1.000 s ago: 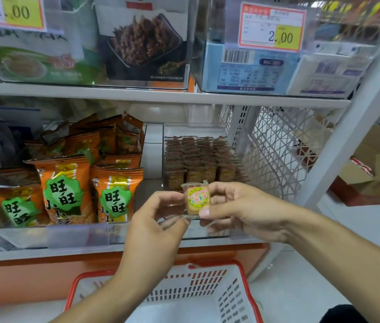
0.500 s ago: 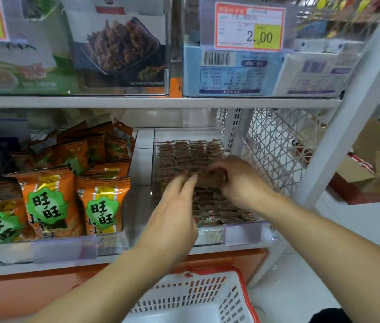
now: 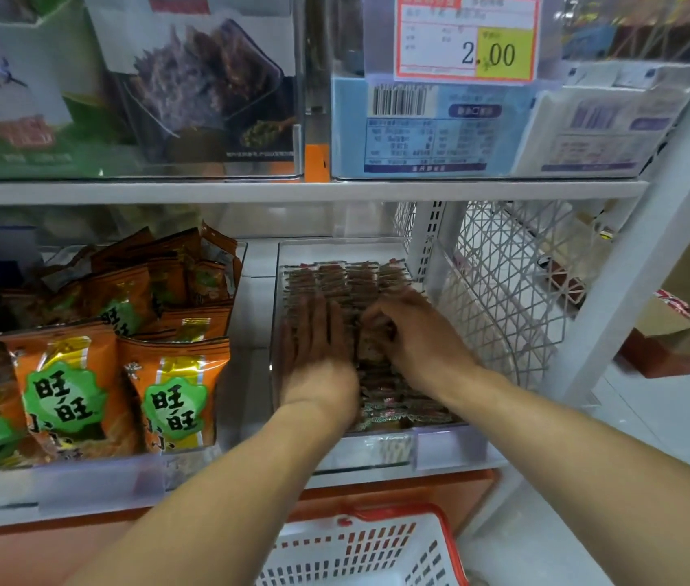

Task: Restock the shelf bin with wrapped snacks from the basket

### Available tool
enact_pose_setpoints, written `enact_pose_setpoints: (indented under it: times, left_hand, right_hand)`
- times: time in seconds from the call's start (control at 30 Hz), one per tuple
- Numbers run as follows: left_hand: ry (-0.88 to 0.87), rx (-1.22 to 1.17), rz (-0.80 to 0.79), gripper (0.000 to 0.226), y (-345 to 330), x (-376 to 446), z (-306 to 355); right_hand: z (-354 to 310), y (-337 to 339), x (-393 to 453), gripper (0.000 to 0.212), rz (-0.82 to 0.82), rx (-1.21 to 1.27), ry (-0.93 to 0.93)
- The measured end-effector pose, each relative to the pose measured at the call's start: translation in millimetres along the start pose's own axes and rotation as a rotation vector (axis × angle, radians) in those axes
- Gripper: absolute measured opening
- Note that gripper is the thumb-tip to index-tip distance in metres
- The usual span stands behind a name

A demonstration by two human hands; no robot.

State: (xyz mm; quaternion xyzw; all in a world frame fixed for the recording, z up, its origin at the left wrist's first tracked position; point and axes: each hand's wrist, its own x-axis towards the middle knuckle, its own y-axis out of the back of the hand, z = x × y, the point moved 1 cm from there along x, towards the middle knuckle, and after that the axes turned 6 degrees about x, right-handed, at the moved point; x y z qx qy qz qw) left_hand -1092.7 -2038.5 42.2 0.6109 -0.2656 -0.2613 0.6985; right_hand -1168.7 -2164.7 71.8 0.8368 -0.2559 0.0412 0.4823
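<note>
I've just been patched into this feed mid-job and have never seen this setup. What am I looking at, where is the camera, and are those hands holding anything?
There is no machine here: a person is working with two bare hands, and the single camera is worn on their head, looking forward and down at a shop shelf.

Both hands reach into a clear shelf bin filled with rows of small wrapped snacks. The left hand lies flat on the rows with straight fingers, holding nothing. The right hand has its fingers curled down among the snacks; blur hides whether it pinches one.

Left of that bin stand orange snack bags. On the shelf above hangs a price tag reading 2.00. At the bottom edge you see the rim of a red and white basket; its contents are out of view.
</note>
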Motion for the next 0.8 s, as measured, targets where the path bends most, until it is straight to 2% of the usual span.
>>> enact_pose_setpoints:
  times: [0.13, 0.37, 0.5, 0.63, 0.73, 0.8]
  left_hand:
    - [-0.036, 0.017, 0.088, 0.084, 1.6, 5.6, -1.2]
    - [-0.041, 0.098, -0.01, 0.071, 1.4, 9.8, -1.0]
    - [-0.03, 0.107, -0.081, 0.077, 12.9, 8.0, 1.0]
    - [-0.029, 0.06, -0.039, 0.08, 37.6, -4.9, 5.1]
    - [-0.072, -0.028, -0.009, 0.09, 62.7, -32.3, 6.7]
    - [-0.155, -0.155, 0.1, 0.09, 77.3, -62.4, -3.8]
  right_hand:
    - [4.0, 1.3, -1.6, 0.038, -0.023, -0.057, 0.019]
    - [9.9, -0.2, -4.1, 0.042, -0.041, -0.015, 0.022]
    - [4.2, -3.7, -1.4, 0.045, -0.131, -0.077, 0.027]
    - [-6.0, -1.7, -5.2, 0.05, -0.136, -0.09, 0.013]
    - [-20.1, 9.2, -12.5, 0.05, -0.189, -0.128, 0.074]
    - [-33.1, 30.8, -17.2, 0.048, -0.071, -0.078, 0.085]
